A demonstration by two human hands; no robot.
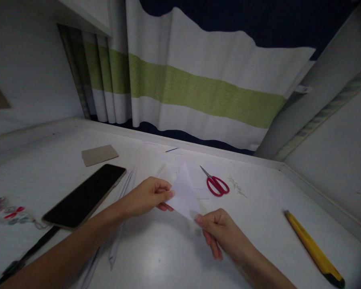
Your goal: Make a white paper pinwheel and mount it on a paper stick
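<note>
A white piece of paper [183, 192], pointed at its top, is held up over the table between my two hands. My left hand [150, 194] pinches its left edge between thumb and fingers. At the lower right corner, my right hand [218, 228] grips it the same way, thumb on top. Just beyond the paper, to the right, lie scissors [215, 182] with red handles, blades pointing away to the left. Long folded strips of white paper [117, 237] lie beneath and beside my left forearm.
A black-screened phone [87, 194] with a beaded charm and strap lies at left. Behind it is a grey-brown card [100, 155]. A yellow utility knife [314, 249] lies at right. Small pale sticks or scraps [237, 186] are near the scissors. A curtain [204, 88] hangs behind the table.
</note>
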